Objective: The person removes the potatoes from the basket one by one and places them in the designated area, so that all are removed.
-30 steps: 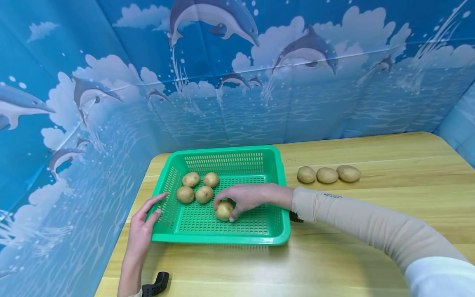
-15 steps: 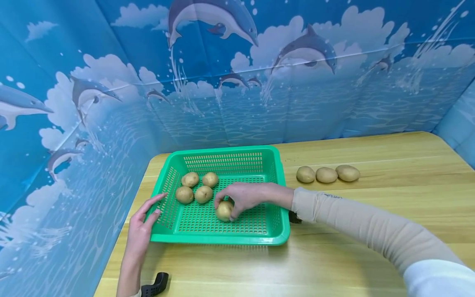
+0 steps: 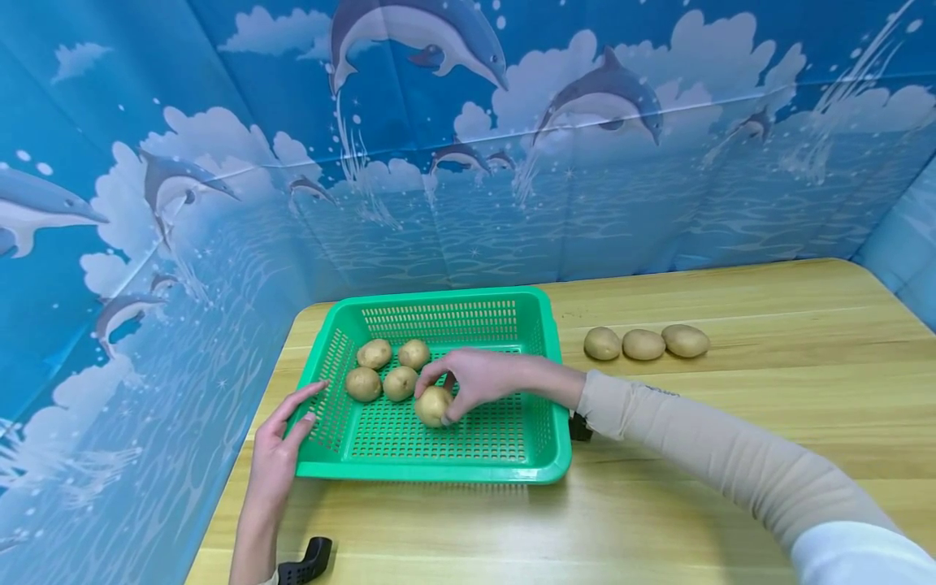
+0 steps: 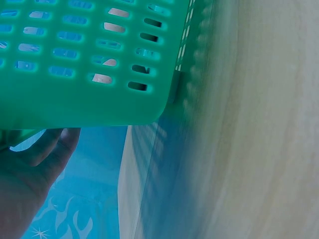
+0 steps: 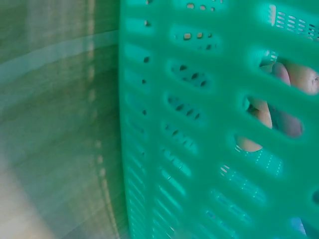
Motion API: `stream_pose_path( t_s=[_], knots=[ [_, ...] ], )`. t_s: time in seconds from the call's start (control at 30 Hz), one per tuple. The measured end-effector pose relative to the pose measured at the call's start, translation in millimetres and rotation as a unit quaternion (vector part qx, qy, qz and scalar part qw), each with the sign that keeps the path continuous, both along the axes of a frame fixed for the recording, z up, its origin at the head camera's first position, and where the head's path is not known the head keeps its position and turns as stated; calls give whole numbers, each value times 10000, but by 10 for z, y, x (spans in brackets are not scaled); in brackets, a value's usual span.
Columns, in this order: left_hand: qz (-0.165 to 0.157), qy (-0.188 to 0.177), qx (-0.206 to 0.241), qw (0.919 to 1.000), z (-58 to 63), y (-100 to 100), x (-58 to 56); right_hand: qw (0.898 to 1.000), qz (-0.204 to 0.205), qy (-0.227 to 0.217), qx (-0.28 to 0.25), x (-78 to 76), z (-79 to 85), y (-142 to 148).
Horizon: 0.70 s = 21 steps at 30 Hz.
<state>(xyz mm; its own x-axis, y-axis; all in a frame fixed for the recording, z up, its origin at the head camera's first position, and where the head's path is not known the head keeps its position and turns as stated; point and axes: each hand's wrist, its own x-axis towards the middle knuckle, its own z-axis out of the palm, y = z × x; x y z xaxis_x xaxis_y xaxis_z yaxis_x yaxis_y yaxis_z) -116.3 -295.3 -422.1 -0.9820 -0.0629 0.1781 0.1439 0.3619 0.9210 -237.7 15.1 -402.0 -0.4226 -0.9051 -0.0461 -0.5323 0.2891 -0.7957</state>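
Note:
A green perforated plastic basket (image 3: 439, 470) stands on the table. Inside it, my right hand (image 3: 478, 378) holds a round potato (image 3: 431, 408) between thumb and fingers. Through the slots in the right wrist view, parts of the fingers (image 5: 286, 123) and potato (image 5: 249, 144) show behind the basket wall (image 5: 149, 99). Several other potatoes lie grouped in the basket's left half, the closest one (image 3: 400, 383) just left of the held potato. My left hand (image 3: 274, 455) grips the basket's left rim, its thumb and fingers reaching over it; in the left wrist view it sits under the rim.
Three potatoes (image 3: 643, 344) lie in a row on the wooden table (image 3: 768, 390), right of the basket. A blue dolphin-print curtain (image 3: 468, 227) hangs behind and to the left. Black wrist-worn devices (image 3: 307, 561) show near both wrists.
My right hand has shifted slightly left and toward the far side with the potato, closer to the group. My left hand and the basket stay where they were.

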Motion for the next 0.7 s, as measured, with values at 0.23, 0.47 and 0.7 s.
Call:
stream_pose_path(
  t_s=[0.23,0.47,0.7],
  knots=[
    [16,-11,-1,10000,2,1,4,10000,-65,8,-52,-9,12,11],
    [-3,22,-46,10000,-3,-5,4,9994,-224,-136,-214,12,44,26],
    [-13,7,-8,10000,-11,-12,0,9981,-487,-158,-342,50,87,87]
  ],
)
